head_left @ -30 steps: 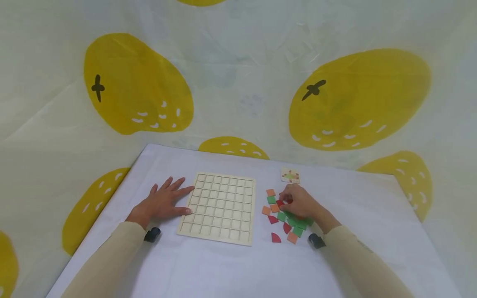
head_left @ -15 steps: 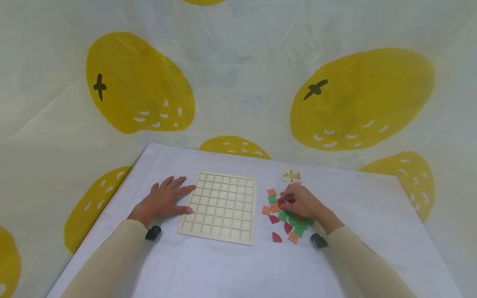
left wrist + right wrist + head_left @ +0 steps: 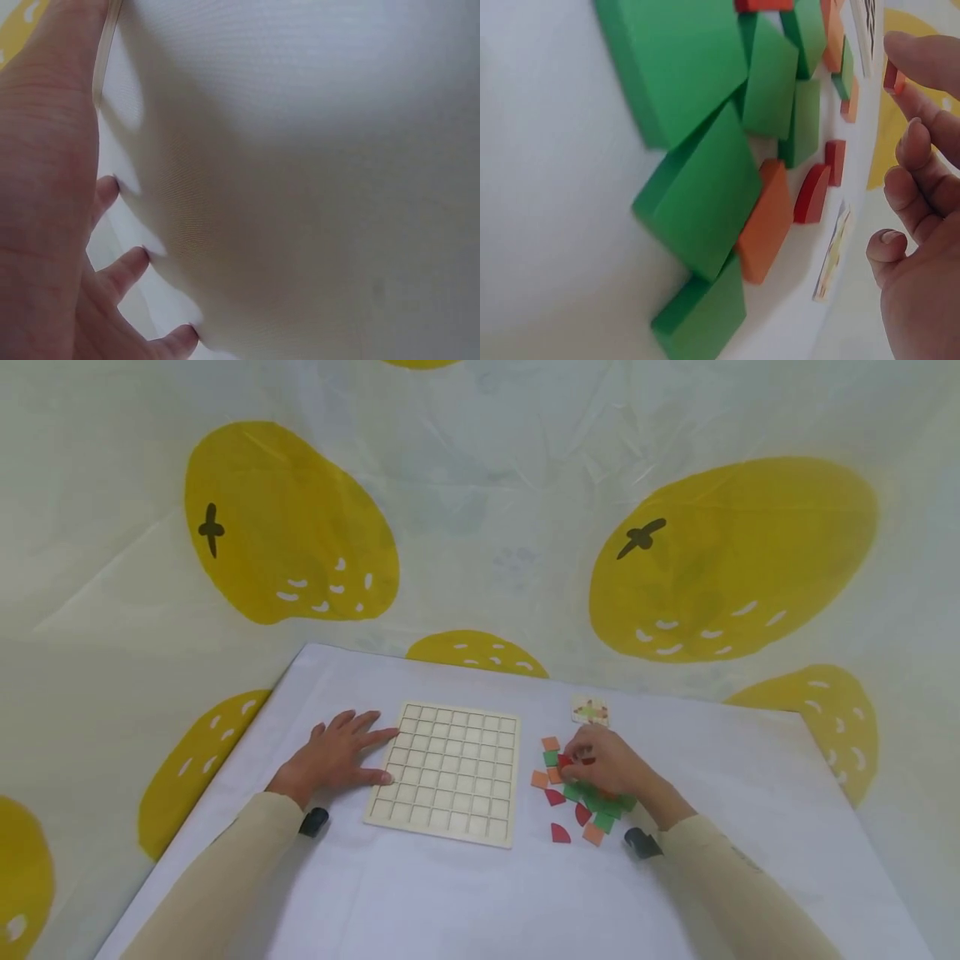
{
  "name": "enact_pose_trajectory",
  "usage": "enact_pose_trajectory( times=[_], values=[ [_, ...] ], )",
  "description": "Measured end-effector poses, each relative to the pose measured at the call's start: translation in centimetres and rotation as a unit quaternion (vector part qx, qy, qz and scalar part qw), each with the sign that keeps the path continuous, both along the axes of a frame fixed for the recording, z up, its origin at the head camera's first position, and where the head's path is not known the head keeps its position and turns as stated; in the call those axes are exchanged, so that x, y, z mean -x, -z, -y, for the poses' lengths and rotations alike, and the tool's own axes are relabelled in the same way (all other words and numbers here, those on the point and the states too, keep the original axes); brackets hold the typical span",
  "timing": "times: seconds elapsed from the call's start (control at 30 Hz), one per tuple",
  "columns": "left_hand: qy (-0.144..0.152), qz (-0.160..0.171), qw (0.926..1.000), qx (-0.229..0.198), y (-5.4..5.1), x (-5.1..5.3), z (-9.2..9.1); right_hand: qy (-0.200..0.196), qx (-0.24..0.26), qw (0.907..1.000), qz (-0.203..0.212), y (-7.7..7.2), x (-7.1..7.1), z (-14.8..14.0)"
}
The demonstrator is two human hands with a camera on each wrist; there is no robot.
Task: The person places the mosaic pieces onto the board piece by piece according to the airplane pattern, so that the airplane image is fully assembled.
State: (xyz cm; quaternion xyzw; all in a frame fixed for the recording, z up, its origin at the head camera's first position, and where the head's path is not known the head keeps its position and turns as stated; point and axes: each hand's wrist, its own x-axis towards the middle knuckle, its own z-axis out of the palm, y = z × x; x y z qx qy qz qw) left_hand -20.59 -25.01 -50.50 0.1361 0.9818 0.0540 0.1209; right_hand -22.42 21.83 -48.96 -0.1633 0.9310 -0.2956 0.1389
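A pale wooden grid board (image 3: 452, 774) lies flat on the white table, its squares bare. My left hand (image 3: 335, 758) is spread with straight fingers, the index finger and thumb touching the board's left edge. To the right of the board my right hand (image 3: 609, 765) pinches a small red piece (image 3: 892, 77) between thumb and index finger, over a loose heap of flat pieces. Green squares (image 3: 697, 191), orange squares (image 3: 766, 225) and red quarter-round pieces (image 3: 812, 195) make up this heap. Part of it is hidden under my hand in the head view.
A small pattern card (image 3: 590, 709) lies behind the heap. White cloth covers the table (image 3: 420, 902). A pale curtain (image 3: 495, 493) printed with yellow fruit hangs behind the table's back edge.
The whole head view has shifted slightly. Both hands keep nearly the same place, the left at the board's edge and the right over the pieces.
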Motion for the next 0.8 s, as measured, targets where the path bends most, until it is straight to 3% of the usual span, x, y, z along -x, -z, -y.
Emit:
enact_pose_trajectory(
  times=[0.53, 0.8],
  values=[
    [0.001, -0.004, 0.9999, 0.017, 0.1, 0.4, -0.2, -0.030, 0.041, 0.9984, -0.023, -0.2, -0.6, 2.0],
    [0.005, -0.009, 0.9998, 0.019, 0.1, 0.2, -0.2, -0.030, 0.028, 0.9987, -0.031, -0.2, -0.9, 3.1]
  ],
)
